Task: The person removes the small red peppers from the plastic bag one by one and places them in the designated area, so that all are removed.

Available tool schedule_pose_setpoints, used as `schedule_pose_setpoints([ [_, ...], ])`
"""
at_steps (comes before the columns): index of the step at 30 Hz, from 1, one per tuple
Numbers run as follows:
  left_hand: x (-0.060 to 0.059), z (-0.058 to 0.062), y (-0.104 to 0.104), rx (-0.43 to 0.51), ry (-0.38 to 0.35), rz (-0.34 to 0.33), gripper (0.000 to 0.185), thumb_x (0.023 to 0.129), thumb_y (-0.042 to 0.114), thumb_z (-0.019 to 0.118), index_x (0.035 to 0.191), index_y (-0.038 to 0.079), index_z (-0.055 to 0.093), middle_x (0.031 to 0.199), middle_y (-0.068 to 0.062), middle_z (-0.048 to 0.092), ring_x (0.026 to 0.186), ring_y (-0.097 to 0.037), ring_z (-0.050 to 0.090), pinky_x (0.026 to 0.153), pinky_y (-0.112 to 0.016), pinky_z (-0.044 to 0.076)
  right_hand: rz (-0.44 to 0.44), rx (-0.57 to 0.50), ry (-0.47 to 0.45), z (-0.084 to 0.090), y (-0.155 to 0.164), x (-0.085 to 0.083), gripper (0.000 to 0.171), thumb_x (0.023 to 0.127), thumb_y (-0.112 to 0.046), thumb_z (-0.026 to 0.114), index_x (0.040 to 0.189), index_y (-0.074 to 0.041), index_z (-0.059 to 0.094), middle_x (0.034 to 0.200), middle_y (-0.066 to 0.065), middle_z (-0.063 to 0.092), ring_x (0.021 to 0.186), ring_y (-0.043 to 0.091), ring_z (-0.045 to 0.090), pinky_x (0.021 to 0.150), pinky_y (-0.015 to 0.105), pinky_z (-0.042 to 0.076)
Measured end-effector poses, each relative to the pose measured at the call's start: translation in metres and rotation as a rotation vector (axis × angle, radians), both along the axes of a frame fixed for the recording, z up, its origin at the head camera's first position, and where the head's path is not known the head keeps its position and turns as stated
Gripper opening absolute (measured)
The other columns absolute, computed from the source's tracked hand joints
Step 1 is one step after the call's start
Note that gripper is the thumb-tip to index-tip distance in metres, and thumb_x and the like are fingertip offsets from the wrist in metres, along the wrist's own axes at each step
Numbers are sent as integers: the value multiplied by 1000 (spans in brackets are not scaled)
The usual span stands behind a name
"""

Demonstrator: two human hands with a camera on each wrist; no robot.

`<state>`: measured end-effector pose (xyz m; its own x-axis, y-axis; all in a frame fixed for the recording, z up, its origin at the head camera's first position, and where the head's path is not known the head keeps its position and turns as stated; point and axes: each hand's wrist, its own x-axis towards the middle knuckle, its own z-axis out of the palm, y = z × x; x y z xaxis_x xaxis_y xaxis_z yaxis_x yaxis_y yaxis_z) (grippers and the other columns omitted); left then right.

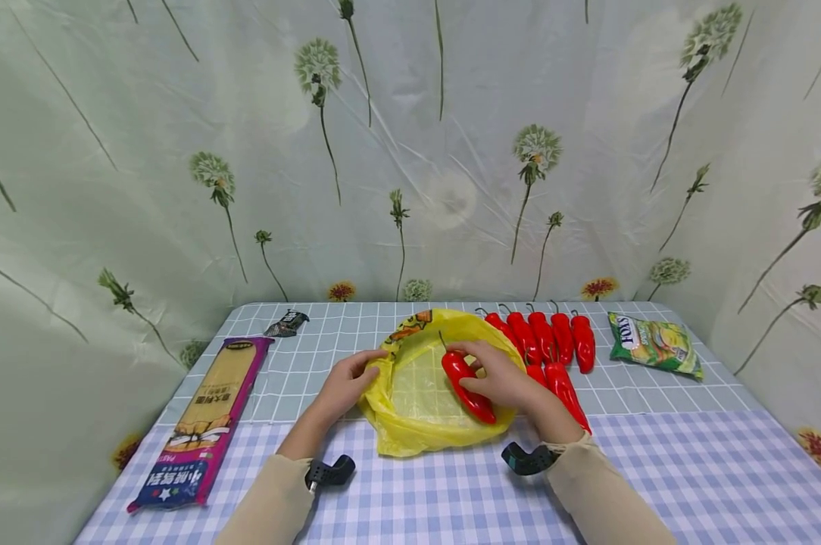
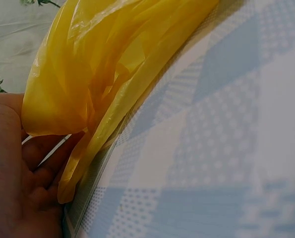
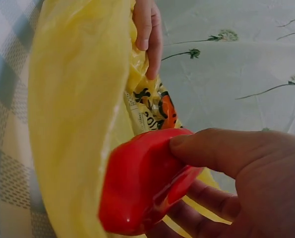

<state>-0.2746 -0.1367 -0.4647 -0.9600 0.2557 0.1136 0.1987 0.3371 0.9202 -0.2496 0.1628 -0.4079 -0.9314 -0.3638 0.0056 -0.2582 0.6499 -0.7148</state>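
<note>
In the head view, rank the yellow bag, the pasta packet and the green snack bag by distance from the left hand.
1. yellow bag: gripped at its rim by the left hand.
2. pasta packet: flat on the table, to the hand's left.
3. green snack bag: far right, beyond the peppers.

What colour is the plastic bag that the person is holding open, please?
The bag is yellow, with orange and black print near its rim; the head view shows it best.

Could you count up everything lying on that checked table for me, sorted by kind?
Glossy red peppers: 7, one held by the right hand in the bag, five in a row, one more beside the wrist
Yellow plastic bag: 1, its rim gripped by the left hand
Long pasta packet: 1
Green snack packet: 1
Small dark wrapper: 1
Total: 11
</note>
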Motion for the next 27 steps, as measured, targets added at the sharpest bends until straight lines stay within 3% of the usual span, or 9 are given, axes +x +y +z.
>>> schedule_pose_setpoints([
  [9, -3, -4, -1, -28, 4, 8, 34, 102, 18, 55, 135, 18, 63, 142, -10, 59, 116, -19, 61, 88, -19, 53, -75, -67, 19, 13, 3, 10, 60, 87, -11, 75, 140, -22, 49, 134, 10, 53, 110, 29, 60, 71, 35, 63],
  [17, -3, -2, -3, -36, 1, 10, 34, 102, 19, 55, 135, 19, 63, 142, -9, 59, 120, -21, 60, 94, -25, 53, -83, -63, 79, 21, 17, 16, 65, 84, -11, 76, 140, -22, 43, 134, 10, 48, 114, 31, 58, 78, 37, 62],
  [24, -4, -3, -2, -15, 11, -10, 34, 102, 17, 56, 136, 15, 62, 142, -10, 60, 121, -23, 59, 90, -16, 49, -86, -49, 110, 25, 34, 18, 69, 85, -11, 76, 144, -25, 42, 134, 11, 47, 120, 34, 56, 80, 40, 62],
  [27, 4, 7, 1, -18, 0, -1, 34, 102, 14, 55, 135, 11, 62, 142, -13, 59, 121, -26, 59, 91, -19, 51, -71, -39, 143, 28, 41, 18, 67, 87, -10, 73, 145, -26, 45, 133, 12, 48, 118, 35, 56, 81, 41, 62],
])
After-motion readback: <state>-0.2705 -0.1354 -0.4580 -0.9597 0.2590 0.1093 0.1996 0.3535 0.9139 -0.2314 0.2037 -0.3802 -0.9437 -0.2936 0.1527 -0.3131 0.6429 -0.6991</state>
